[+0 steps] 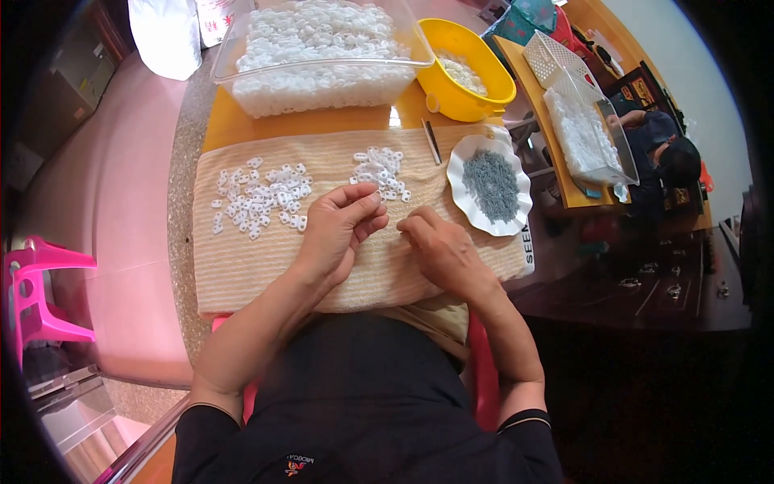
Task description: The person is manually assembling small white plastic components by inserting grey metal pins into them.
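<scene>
My left hand [343,226] is closed in a pinch over the striped towel [242,282]; whatever is between thumb and fingertips is too small to make out. To its right, my right hand [442,248] hovers low or rests on the towel with fingers bent together, their tips partly hidden. Just beyond my left hand lies a small heap of white plastic pieces with holes [379,168]. A larger spread of the same pieces [258,198] is on the left. Right of my right hand, a white wavy-edged plate [513,223] holds many small grey parts [489,185].
A clear bin [322,95] full of white pieces and a yellow basin [459,105] stand at the back. Two thin sticks [431,141] lie by the plate. A co-worker [665,153] sits at another table with a clear bin [592,133]. A pink stool [48,294] is left.
</scene>
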The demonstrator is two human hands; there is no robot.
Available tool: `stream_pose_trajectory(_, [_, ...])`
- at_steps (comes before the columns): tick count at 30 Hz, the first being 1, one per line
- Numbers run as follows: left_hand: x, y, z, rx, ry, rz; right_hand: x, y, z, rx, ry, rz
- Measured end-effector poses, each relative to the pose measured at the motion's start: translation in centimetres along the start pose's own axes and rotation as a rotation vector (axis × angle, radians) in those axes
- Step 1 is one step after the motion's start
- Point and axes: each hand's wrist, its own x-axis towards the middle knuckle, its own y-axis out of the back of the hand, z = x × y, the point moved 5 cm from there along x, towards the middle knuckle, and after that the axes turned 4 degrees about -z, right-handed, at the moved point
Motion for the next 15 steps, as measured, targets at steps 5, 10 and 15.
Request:
stream_pose_trajectory(5, [-0.3, -0.6, -0.7, 0.029, 0.046, -0.026, -1.2, -1.1, 2.9, 0.725, -0.292, 0.177])
stream_pose_trajectory(10, [-0.8, -1.1, -1.6, 0.069, 0.100, -0.103, -1.5, -1.4, 3.5, 1.095, -0.394, 0.230])
stream_pose_trajectory(15, [-1.2, -1.7, -2.0, 0.105, 0.140, -0.147, -1.8, -2.3, 4.0, 1.249, -0.387, 0.282])
